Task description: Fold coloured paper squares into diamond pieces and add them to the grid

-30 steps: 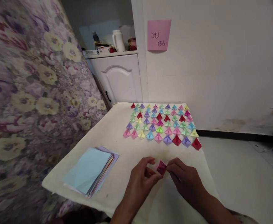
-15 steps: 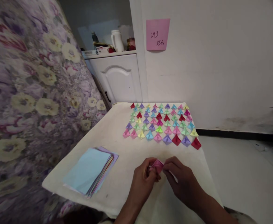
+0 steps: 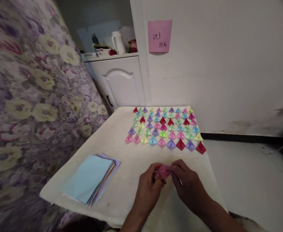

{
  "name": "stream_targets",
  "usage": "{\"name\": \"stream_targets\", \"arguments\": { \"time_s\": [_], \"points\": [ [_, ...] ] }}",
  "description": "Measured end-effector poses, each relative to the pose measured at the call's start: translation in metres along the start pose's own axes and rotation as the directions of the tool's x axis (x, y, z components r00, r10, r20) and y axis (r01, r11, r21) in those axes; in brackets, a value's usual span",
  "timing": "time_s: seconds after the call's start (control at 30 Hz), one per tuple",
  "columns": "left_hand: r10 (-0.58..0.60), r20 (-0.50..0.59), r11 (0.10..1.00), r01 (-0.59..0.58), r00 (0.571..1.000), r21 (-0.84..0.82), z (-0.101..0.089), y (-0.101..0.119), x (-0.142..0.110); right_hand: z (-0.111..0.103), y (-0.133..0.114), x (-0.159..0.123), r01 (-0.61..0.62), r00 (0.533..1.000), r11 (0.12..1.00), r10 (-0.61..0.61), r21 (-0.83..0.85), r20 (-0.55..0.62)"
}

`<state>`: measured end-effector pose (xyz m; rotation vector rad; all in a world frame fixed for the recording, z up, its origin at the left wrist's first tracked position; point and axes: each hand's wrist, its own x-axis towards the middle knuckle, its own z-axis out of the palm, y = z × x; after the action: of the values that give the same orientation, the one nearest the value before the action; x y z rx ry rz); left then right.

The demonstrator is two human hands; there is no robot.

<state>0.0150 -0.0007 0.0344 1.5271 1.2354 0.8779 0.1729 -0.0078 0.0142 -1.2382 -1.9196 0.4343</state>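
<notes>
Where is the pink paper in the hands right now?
In the head view, the pink paper is low, right of center, pinched between the left hand and right hand, nearer than the rows of folded papers.

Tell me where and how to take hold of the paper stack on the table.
Pinch the paper stack by its right edge, coming from the right, thumb on the light blue top sheet. It lies flat, and its uneven layers show along that side, so fingers should catch there most easily. The left hand is nearer but holds pink folded paper.
</notes>
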Motion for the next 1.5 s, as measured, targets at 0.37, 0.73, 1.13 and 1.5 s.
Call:
{"name": "stream_targets", "arguments": {
  "time_s": [0.37,0.73,1.13,1.5],
  "points": [
    [-0.052,0.016,0.992,0.053,0.999,-0.115,0.002,0.003,0.002,-0.002,-0.007,0.003,-0.021,0.997,0.999,0.024,-0.034,0.073],
    [-0.068,0.02,0.973,0.07,0.998,-0.221,0.002,-0.006,0.004,-0.003,-0.011,0.003,-0.02,0.992,0.999,0.026,-0.047,0.126],
    [-0.087,-0.001,0.98,0.086,0.996,-0.181,0.0,-0.002,0.007,-0.001,-0.008,0.0,-0.01,0.993,1.0,0.007,0.029,0.117],
    [-0.057,-0.016,0.978,0.052,0.998,-0.204,-0.002,0.002,0.004,-0.004,-0.011,0.001,0.041,0.997,0.996,-0.046,0.083,0.067]
  ]
}}
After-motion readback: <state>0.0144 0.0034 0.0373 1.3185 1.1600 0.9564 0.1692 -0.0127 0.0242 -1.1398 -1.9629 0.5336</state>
